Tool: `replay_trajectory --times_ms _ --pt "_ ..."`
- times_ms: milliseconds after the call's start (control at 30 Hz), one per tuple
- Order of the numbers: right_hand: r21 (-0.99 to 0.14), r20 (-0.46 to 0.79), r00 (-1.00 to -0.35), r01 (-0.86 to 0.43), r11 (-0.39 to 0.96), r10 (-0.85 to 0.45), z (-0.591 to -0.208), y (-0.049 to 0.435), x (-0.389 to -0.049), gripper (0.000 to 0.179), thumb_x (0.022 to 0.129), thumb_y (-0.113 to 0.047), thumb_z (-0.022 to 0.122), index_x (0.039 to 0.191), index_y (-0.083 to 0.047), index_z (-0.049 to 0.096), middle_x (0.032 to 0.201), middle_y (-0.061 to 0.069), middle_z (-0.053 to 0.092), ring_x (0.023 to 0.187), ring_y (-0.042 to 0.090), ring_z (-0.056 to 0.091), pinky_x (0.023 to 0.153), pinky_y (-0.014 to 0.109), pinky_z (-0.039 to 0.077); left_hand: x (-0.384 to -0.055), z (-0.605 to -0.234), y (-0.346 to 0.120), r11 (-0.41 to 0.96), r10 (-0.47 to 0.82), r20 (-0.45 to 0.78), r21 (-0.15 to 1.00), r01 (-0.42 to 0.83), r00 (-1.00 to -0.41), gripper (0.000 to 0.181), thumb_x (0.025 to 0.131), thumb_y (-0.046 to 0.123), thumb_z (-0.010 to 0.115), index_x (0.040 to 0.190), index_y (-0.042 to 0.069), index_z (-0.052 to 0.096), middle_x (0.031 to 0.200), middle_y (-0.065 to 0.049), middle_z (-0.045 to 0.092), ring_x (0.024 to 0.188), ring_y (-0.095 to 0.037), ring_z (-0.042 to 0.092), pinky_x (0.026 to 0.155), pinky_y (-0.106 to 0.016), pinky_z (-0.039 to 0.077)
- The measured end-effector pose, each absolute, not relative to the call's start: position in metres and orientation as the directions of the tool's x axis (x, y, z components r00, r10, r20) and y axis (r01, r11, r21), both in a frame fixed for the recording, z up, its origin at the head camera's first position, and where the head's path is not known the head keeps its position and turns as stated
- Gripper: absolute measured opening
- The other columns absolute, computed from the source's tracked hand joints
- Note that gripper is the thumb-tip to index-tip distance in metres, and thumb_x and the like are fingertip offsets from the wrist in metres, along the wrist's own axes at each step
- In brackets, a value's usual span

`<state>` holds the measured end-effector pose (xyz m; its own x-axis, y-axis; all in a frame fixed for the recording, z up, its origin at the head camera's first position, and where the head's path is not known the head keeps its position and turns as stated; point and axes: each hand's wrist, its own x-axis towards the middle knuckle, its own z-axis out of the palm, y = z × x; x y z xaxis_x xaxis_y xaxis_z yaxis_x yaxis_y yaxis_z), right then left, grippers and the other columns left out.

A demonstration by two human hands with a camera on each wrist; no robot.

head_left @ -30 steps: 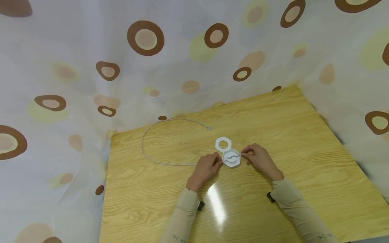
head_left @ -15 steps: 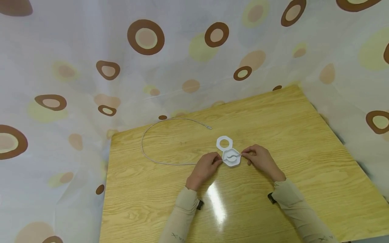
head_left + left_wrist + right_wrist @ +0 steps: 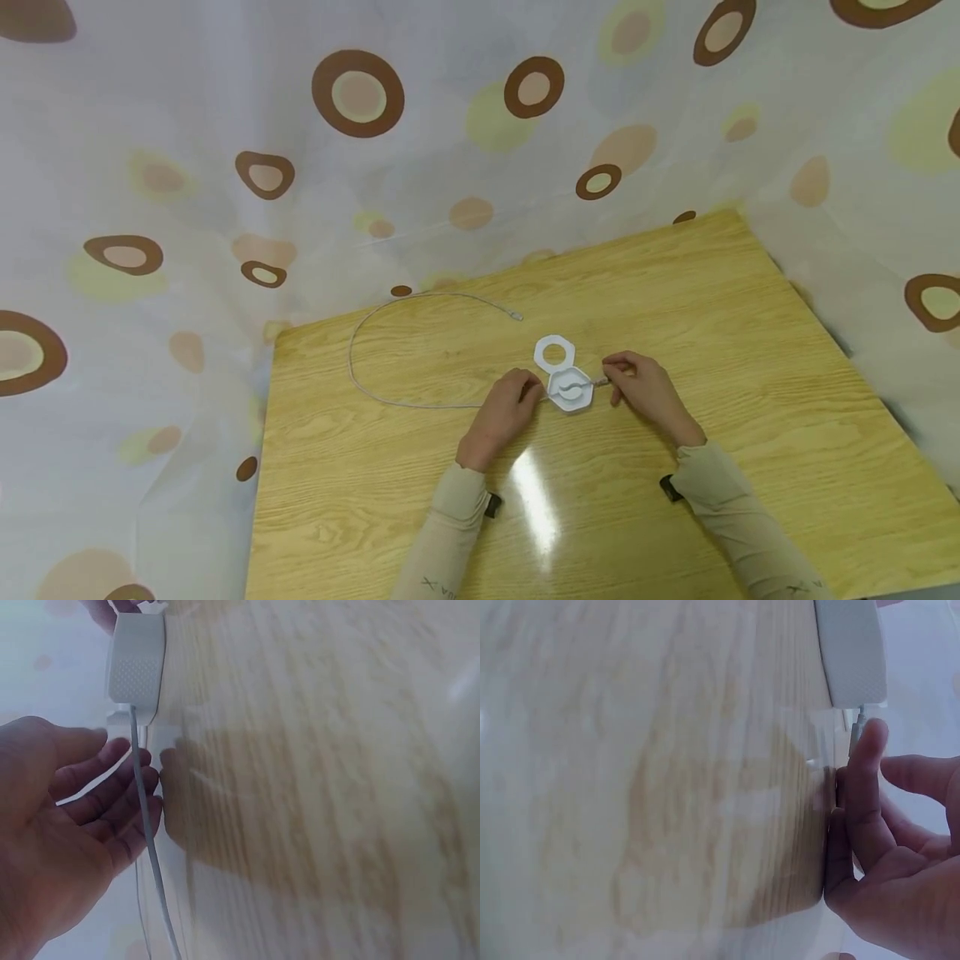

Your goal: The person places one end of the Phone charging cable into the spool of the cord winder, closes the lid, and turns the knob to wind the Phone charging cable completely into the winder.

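A pale wall covering (image 3: 435,167) printed with brown rings and soft yellow spots backs a wood-grained table (image 3: 337,483), with a bright streak of glare on its surface toward 6 o'clock. The left hand (image 3: 506,408) is slack, thumb and fingers apart and loosely bent, with the thin light-grey cable (image 3: 435,407) running past the fingertips rather than clamped between them. The right hand (image 3: 648,392) is likewise loose, its forefinger extended beside the cable's right-hand end (image 3: 600,382); in the right wrist view that finger covers part of the end, so whether skin touches it I cannot tell. A white hexagonal ring (image 3: 538,355) lies at 11 o'clock from the white hexagonal base (image 3: 574,407), their edges meeting or nearly so. The cable's small far plug (image 3: 516,316) lies between 10 and 11 o'clock, beyond a wide loop on the left, and the left hand hides a stretch of the cord. The base sits between the hands, at about 2 o'clock from the left and 9 o'clock from the right, the cable threaded across it along a curved S-shaped channel and out both sides.
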<state>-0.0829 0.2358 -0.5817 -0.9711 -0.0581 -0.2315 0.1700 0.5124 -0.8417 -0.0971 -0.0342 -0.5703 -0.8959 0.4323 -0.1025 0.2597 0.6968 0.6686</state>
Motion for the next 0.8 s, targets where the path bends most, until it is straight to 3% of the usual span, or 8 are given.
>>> replay_trajectory --times_ms 67,267,333,467,600,800 --pt "-0.842 -0.229 -0.972 0.170 0.512 -0.053 -0.581 0.236 -0.085 0.041 0.111 -0.030 0.055 0.137 0.000 0.063 0.095 0.014 0.076 0.068 0.016 0.070 0.080 0.027 0.045 -0.098 -0.570 -0.034 0.690 0.406 -0.101 0.686 0.232 -0.908 0.025 0.112 0.023 0.053 0.124 0.007 0.068 0.113 -0.006 0.071 0.102 -0.016 0.066 0.090 -0.031 0.056" --pt "-0.846 -0.180 -0.983 0.130 0.517 -0.048 -0.571 0.235 -0.093 0.041 0.110 -0.029 0.055 0.138 0.000 0.063 0.123 0.021 0.071 0.076 0.025 0.069 0.068 0.030 0.051 -0.102 -0.569 -0.031 0.674 0.353 -0.079 0.713 0.194 -0.932 0.038 0.110 0.020 0.052 0.143 0.001 0.057 0.132 -0.012 0.069 0.118 -0.025 0.065 0.104 -0.041 0.054" --pt "-0.837 -0.164 -0.986 0.115 0.535 -0.044 -0.568 0.233 -0.096 0.040 0.110 -0.030 0.054 0.136 -0.001 0.064 0.125 0.021 0.071 0.088 0.028 0.070 0.075 0.034 0.054 -0.103 -0.568 -0.030 0.677 0.345 -0.083 0.712 0.186 -0.935 0.041 0.110 0.020 0.053 0.145 0.001 0.055 0.136 -0.012 0.068 0.119 -0.025 0.063 0.105 -0.042 0.053" --pt "-0.825 -0.158 -0.986 0.099 0.556 -0.059 -0.565 0.229 -0.102 0.037 0.111 -0.025 0.050 0.132 0.000 0.067 0.128 0.022 0.072 0.112 0.034 0.070 0.093 0.045 0.056 -0.104 -0.568 -0.029 0.693 0.335 -0.103 0.700 0.171 -0.937 0.043 0.108 0.022 0.055 0.147 0.003 0.055 0.129 -0.012 0.068 0.113 -0.022 0.058 0.099 -0.039 0.052" --pt "-0.830 -0.175 -0.979 0.089 0.551 -0.105 -0.566 0.224 -0.109 0.037 0.111 -0.018 0.044 0.133 0.001 0.066 0.130 0.022 0.072 0.115 0.034 0.068 0.097 0.045 0.054 -0.104 -0.566 -0.027 0.695 0.321 -0.133 0.705 0.138 -0.938 0.044 0.109 0.024 0.054 0.149 0.006 0.055 0.126 -0.011 0.067 0.113 -0.021 0.057 0.099 -0.038 0.052" --pt "-0.839 -0.198 -0.971 0.096 0.536 -0.135 -0.567 0.217 -0.114 0.038 0.110 -0.017 0.043 0.137 0.000 0.064 0.134 0.024 0.069 0.124 0.038 0.066 0.105 0.053 0.052 -0.103 -0.565 -0.025 0.656 0.302 -0.162 0.750 0.081 -0.939 0.044 0.109 0.027 0.053 0.148 0.007 0.055 0.138 -0.013 0.066 0.123 -0.027 0.062 0.106 -0.044 0.053"
